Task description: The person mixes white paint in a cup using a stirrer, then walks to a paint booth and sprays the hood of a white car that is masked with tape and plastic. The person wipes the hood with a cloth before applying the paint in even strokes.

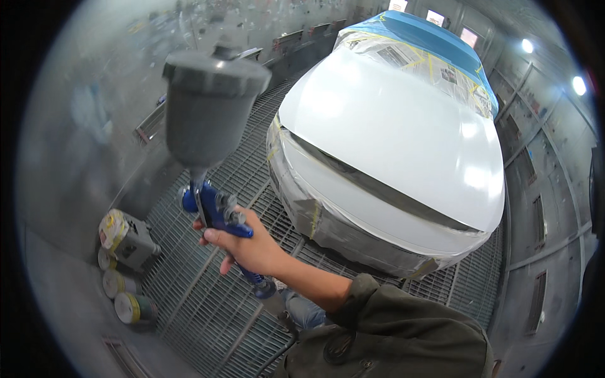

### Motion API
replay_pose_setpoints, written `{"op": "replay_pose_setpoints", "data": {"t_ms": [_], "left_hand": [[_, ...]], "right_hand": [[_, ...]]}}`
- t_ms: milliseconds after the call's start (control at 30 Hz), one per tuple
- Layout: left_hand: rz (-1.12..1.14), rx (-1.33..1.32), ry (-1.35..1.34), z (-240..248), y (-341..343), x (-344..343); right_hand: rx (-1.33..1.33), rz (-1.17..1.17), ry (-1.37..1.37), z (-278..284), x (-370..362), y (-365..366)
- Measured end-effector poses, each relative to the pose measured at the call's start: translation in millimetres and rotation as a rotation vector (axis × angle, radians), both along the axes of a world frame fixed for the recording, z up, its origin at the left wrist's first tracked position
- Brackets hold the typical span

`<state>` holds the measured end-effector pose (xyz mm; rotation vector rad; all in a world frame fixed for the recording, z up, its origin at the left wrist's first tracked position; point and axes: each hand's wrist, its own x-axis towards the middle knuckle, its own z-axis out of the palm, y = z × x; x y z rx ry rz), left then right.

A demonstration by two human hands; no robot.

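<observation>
My right hand is closed round the handle of a blue spray gun, held out in front of me to the left. On top of the gun sits a large grey paint cup with a lid. A fitting and part of a hose hang below the handle. Beyond and to the right stands a car with a glossy white hood, apart from the gun. Grey masking wraps its front below the bumper. My left hand is out of view.
Blue sheeting and taped newspaper cover the car's windscreen area. Several paint cans and a grey container stand by the left wall. The floor is metal grating. Bright lamps line the right wall.
</observation>
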<state>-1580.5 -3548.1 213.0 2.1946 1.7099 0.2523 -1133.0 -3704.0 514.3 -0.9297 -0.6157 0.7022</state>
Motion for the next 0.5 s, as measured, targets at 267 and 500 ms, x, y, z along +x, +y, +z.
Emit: {"op": "replay_pose_setpoints", "data": {"t_ms": [267,500], "left_hand": [[-0.244,0.393,-0.032,114,245,179],[-0.433,0.56,-0.092,161,384,318]], "right_hand": [[-0.053,0.083,-0.003,-30,115,142],[0.048,0.071,-0.064,-27,211,230]]}}
